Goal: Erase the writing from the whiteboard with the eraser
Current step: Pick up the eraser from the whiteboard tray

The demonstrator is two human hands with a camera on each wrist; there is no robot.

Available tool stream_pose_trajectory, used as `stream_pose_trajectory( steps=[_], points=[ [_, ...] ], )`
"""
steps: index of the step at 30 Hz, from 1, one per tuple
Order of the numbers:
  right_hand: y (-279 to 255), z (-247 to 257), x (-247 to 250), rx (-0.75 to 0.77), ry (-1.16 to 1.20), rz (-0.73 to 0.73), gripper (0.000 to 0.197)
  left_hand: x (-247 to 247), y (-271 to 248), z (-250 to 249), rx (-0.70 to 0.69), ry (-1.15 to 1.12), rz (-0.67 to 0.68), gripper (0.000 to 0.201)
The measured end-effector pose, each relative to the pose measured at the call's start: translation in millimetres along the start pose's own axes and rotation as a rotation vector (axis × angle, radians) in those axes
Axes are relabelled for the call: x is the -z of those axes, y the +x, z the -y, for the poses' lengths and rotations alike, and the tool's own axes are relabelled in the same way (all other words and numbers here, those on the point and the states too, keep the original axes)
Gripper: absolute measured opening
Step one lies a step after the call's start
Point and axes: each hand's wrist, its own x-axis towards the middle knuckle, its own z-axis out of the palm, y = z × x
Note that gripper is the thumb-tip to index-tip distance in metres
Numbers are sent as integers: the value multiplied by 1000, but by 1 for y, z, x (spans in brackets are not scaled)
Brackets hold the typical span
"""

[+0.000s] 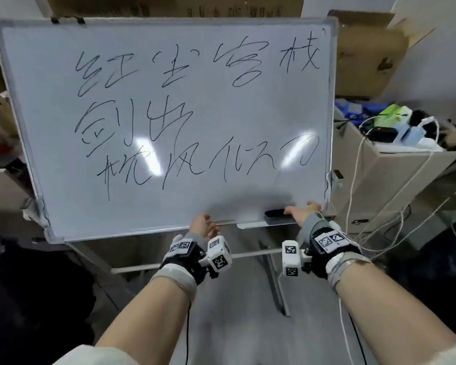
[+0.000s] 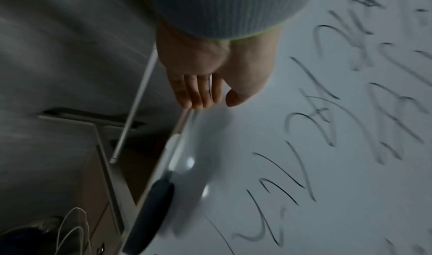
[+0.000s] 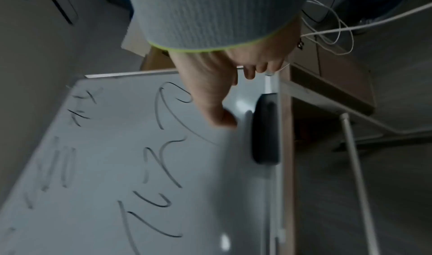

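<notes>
The right hand [image 1: 302, 212] reaches over the whiteboard's [image 1: 221, 122] bottom right corner, thumb spread from curled fingers, closing toward the eraser [image 1: 275, 213] without a visible grip. The black eraser sits on the tray [image 1: 250, 224] along the whiteboard's lower edge. The left hand [image 1: 203, 227] hangs relaxed at that same edge, fingers together, empty. Black writing [image 1: 195, 111] covers the whiteboard above the eraser.

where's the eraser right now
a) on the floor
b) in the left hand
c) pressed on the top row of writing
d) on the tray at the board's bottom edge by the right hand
d: the eraser lies on the tray at the whiteboard's bottom edge, beside the right hand.
</notes>
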Motion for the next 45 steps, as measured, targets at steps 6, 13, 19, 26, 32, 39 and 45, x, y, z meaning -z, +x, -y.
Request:
stream_pose_trajectory(
  steps=[6,13,19,26,32,39,45],
  points=[
    [-4,-6,-26,-1,-242,131,136,3,16,-4,25,24,-107,26],
    [-7,2,-61,-81,-152,-132,135,7,64,-19,37,33,-175,35],
    [-18,36,-50,43,-56,-198,115,9,68,-30,112,152,-125,27],
    [-38,57,-44,496,-231,232,120,-11,33,-41,297,375,196,62],
    [-60,72,-59,750,-441,420,127,-23,-1,-63,153,467,568,56],
    [-67,83,-62,342,289,709,82,-1,8,-60,-39,248,478,48],
    [-88,101,-93,438,310,684,18,30,0,-62,-140,188,314,49]
  ],
)
